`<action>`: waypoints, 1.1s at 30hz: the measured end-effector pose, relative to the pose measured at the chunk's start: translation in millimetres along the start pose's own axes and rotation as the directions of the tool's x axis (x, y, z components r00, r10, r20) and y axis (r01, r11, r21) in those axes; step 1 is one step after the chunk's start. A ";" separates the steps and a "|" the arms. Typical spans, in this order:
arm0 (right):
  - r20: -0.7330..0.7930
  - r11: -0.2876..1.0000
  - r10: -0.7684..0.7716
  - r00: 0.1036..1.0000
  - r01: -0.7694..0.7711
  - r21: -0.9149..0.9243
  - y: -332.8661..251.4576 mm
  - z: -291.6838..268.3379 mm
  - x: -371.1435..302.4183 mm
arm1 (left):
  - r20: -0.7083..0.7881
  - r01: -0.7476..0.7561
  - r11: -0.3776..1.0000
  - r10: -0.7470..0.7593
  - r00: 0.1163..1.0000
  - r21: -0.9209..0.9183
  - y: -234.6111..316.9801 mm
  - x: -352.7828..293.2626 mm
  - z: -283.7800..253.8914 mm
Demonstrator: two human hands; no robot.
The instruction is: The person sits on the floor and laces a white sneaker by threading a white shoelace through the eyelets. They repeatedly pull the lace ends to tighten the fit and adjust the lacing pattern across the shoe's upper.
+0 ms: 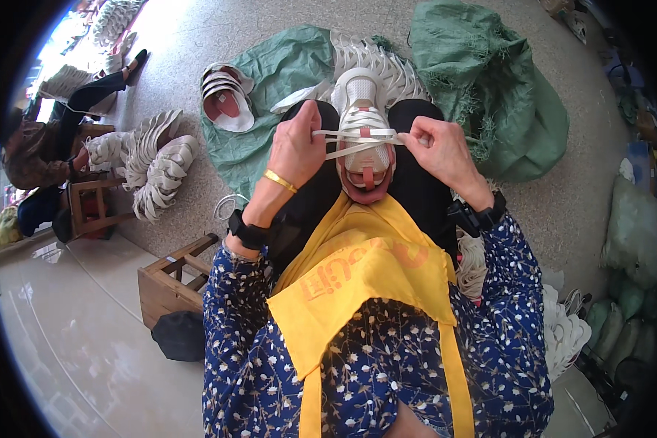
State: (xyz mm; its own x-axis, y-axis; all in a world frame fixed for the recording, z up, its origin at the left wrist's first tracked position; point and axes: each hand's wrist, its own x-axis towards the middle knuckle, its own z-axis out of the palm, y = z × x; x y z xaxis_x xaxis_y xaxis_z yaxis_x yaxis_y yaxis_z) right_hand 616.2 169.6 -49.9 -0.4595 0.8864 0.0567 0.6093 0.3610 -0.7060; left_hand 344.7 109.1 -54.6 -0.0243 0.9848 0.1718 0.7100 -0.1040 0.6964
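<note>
Between my knees sits a white sneaker with pink parts, its toe pointing away from me and its heel near my yellow apron. White shoelaces stretch sideways across its tongue. My left hand is closed on the laces at the left of the shoe. On the right side, my right hand pinches the laces between thumb and fingers. Both hands are raised over the shoe, and the laces run taut between them.
A green woven sack lies at far right, another green sheet at far left. Stacked white shoe uppers lie beyond the sneaker; a loose upper rests left. A wooden stool stands left. Another person sits at far left.
</note>
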 end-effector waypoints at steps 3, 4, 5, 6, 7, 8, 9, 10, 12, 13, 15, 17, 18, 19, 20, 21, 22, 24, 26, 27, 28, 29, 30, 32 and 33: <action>-0.004 1.000 -0.009 1.000 0.009 -0.015 3.6 1.4 2.6 | -0.032 -0.034 0.999 0.034 0.999 -0.025 2.2 -3.1 2.8; -0.005 1.000 0.002 1.000 -0.002 -0.005 6.0 0.6 4.0 | -0.022 -0.017 0.999 0.016 1.000 -0.048 2.2 -3.1 2.5; 0.059 0.987 0.074 0.995 -0.082 0.140 9.8 -1.0 5.8 | -0.013 0.002 0.998 -0.003 1.000 -0.069 2.6 -3.8 2.0; 0.133 0.947 0.135 0.982 -0.168 0.275 15.5 -3.3 8.1 | -0.004 0.022 0.996 -0.023 1.000 -0.090 2.9 -4.5 1.5; 0.215 0.881 0.184 0.959 -0.258 0.398 21.7 -5.1 10.9 | -0.015 -0.012 0.996 0.011 1.000 -0.090 3.2 -5.3 4.3; 0.241 0.786 0.160 0.957 -0.271 0.556 25.1 -3.1 15.5 | -0.030 -0.047 0.995 0.044 0.999 -0.090 2.7 -5.9 9.7; 0.245 0.758 0.168 0.955 -0.284 0.587 27.0 -2.7 15.9 | -0.044 -0.081 0.993 0.078 0.996 -0.090 2.8 -6.1 14.0; 0.250 0.729 0.175 0.952 -0.296 0.617 27.9 -2.4 16.4 | -0.061 -0.115 0.992 0.111 0.992 -0.052 2.2 -6.3 16.0; 0.224 0.786 0.178 0.958 -0.276 0.554 27.6 -3.0 16.9 | -0.096 -0.132 0.991 0.130 0.987 -0.019 3.3 -7.1 18.6; 0.193 0.859 0.167 0.967 -0.239 0.453 25.8 -2.8 16.1 | -0.113 -0.141 0.990 0.139 0.984 -0.003 3.6 -7.3 19.2; 0.151 0.924 0.155 0.976 -0.198 0.327 20.3 -2.3 13.3 | -0.092 -0.096 0.995 0.094 0.991 -0.021 1.5 -6.7 14.5; 0.124 0.938 0.166 0.978 -0.196 0.288 11.5 -3.1 11.1 | -0.037 -0.029 0.999 0.029 0.999 -0.014 1.1 -4.1 6.0; 0.091 0.964 0.128 0.988 -0.145 0.225 10.1 -1.5 10.3 | 0.007 0.014 1.000 -0.014 1.000 0.004 2.3 -1.6 1.0; 0.060 0.983 0.087 0.994 -0.095 0.159 9.4 0.4 9.4 | 0.050 0.056 0.998 -0.057 0.997 0.024 2.1 -0.2 -2.0; 0.037 0.995 0.038 0.999 -0.041 0.093 8.8 1.5 9.7 | 0.041 0.050 0.998 -0.052 0.998 0.035 1.0 -1.7 -3.9; 0.029 0.998 -0.001 1.000 -0.001 0.057 9.1 1.5 10.4 | 0.032 0.049 0.998 -0.050 0.998 0.028 2.2 -1.5 -3.7; 0.022 0.999 -0.040 0.999 0.039 0.020 9.9 1.3 11.6 | 0.022 0.048 0.999 -0.048 0.999 0.020 4.2 -0.6 -3.0; 0.068 0.991 0.009 0.998 -0.018 0.134 13.3 -0.1 13.2 | -0.010 0.026 1.000 -0.026 1.000 0.003 3.7 -1.0 0.0; 0.208 0.885 0.151 0.966 -0.226 0.406 22.1 -2.3 13.4 | -0.058 -0.013 1.000 0.012 0.998 -0.014 -1.1 -4.3 6.7; 0.215 0.876 0.141 0.966 -0.223 0.428 23.5 -1.9 13.7 | -0.055 -0.005 1.000 0.004 0.999 -0.025 -2.1 -4.5 7.1; 0.222 0.866 0.130 0.966 -0.220 0.448 24.1 -1.7 13.8 | -0.051 0.003 0.999 -0.005 0.999 -0.037 -2.7 -4.8 6.9; 0.231 0.857 0.116 0.966 -0.215 0.468 24.7 -1.6 14.3 | -0.051 0.013 0.999 -0.015 0.999 -0.048 -2.7 -5.4 6.7; 0.241 0.847 0.103 0.965 -0.212 0.488 27.2 -1.4 14.2 | -0.056 -0.006 0.999 0.004 0.998 -0.041 -2.7 -5.3 8.0; 0.258 0.824 0.076 0.963 -0.206 0.527 32.2 -1.7 13.4 | -0.067 -0.047 0.999 0.045 0.997 -0.026 -3.0 -4.1 10.9; 0.266 0.846 0.074 0.961 -0.202 0.494 32.0 -2.2 13.7 | -0.064 -0.038 0.999 0.036 0.997 -0.029 -3.4 -4.1 10.7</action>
State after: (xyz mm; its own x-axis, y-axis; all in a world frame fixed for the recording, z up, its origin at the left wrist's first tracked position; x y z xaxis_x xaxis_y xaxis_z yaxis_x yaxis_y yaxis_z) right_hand 630.8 193.9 -70.2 -0.5681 0.8018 -0.1855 0.2892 -0.0166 -0.9571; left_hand 349.9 106.9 -65.2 -0.0435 0.9694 0.2415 0.6895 -0.1458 0.7094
